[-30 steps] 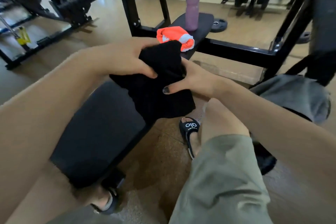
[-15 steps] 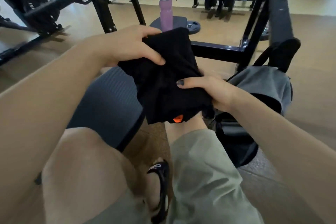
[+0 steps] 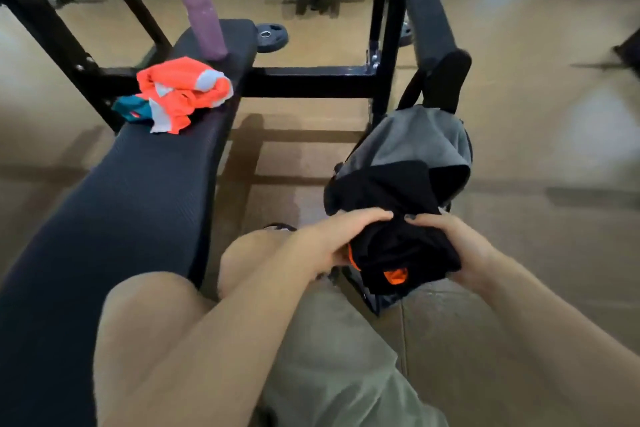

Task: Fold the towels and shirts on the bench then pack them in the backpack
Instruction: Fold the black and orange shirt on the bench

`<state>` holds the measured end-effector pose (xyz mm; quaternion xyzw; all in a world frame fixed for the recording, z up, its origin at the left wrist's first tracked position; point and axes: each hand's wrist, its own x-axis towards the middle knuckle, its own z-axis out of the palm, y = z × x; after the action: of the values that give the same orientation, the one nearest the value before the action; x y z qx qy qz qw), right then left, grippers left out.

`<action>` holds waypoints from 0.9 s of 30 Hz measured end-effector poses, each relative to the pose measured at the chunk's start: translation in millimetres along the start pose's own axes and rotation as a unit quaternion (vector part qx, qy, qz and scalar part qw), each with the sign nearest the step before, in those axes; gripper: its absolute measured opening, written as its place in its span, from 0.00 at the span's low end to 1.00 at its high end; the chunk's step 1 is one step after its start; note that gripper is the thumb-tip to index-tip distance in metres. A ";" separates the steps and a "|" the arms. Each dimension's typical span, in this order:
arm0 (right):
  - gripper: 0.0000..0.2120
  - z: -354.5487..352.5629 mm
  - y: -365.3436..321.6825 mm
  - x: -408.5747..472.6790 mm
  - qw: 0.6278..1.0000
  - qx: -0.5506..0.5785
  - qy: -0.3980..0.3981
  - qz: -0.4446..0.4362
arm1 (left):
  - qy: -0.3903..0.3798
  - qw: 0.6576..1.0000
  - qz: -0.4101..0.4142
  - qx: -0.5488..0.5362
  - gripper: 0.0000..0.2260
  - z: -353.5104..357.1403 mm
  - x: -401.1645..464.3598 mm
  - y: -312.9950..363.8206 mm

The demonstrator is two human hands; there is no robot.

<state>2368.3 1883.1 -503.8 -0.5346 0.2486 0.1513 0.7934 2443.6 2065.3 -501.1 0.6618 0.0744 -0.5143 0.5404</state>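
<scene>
A folded black garment (image 3: 401,239) with small orange patches is held between both hands. My left hand (image 3: 341,236) grips its left side and my right hand (image 3: 460,246) grips its right side. The bundle sits at the open mouth of the grey and black backpack (image 3: 412,142), which stands on the floor to the right of the bench. Part of the black cloth lies inside the opening. A crumpled orange and white shirt (image 3: 183,90) lies on the black bench (image 3: 138,184) further away, with a teal cloth (image 3: 130,111) under its left edge.
A purple water bottle (image 3: 202,14) stands at the far end of the bench. The black rack frame (image 3: 388,38) rises behind the backpack, and weight plates (image 3: 272,36) lie on the floor beyond. My knees are in the foreground.
Both hands carried the black garment from above the bench to the right and down, into the backpack's opening. The view swung right, so the orange shirt shows on the bench again.
</scene>
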 end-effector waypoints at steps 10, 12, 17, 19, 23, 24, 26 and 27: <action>0.09 -51.9 36.2 54.8 0.983 -0.001 0.060 0.171 | 0.064 0.992 -0.083 -0.076 0.39 24.0 88.8 -38.9; 0.13 -56.2 33.3 69.9 0.981 -0.012 0.072 0.179 | 0.050 0.989 -0.087 -0.105 0.33 22.1 101.0 -38.3; 0.18 -67.8 24.6 99.3 0.982 0.052 0.073 0.164 | 0.072 0.991 -0.045 -0.100 0.26 20.8 132.2 -24.7; 0.18 -74.4 25.7 107.7 0.982 0.077 0.063 0.161 | 0.113 0.989 -0.026 -0.093 0.23 22.4 147.4 -21.8; 0.19 -82.3 41.5 120.9 0.967 -0.034 0.074 0.240 | 0.162 0.982 -0.004 -0.097 0.24 24.6 171.7 -33.4; 0.18 -82.1 47.3 126.4 0.963 -0.057 0.087 0.247 | 0.163 0.982 -0.001 -0.096 0.25 24.9 174.4 -35.8; 0.16 -80.4 58.7 141.5 0.967 -0.056 0.142 0.205 | 0.166 0.980 0.013 -0.113 0.25 23.7 179.9 -37.5; 0.17 -78.9 63.4 148.3 0.968 -0.048 0.175 0.176 | 0.167 0.979 0.022 -0.118 0.23 22.0 183.5 -38.2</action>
<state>2441.0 1830.7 -659.3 -0.5379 0.4664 0.2042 0.6719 2489.7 1979.5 -662.7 0.6714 0.2095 -0.3721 0.6057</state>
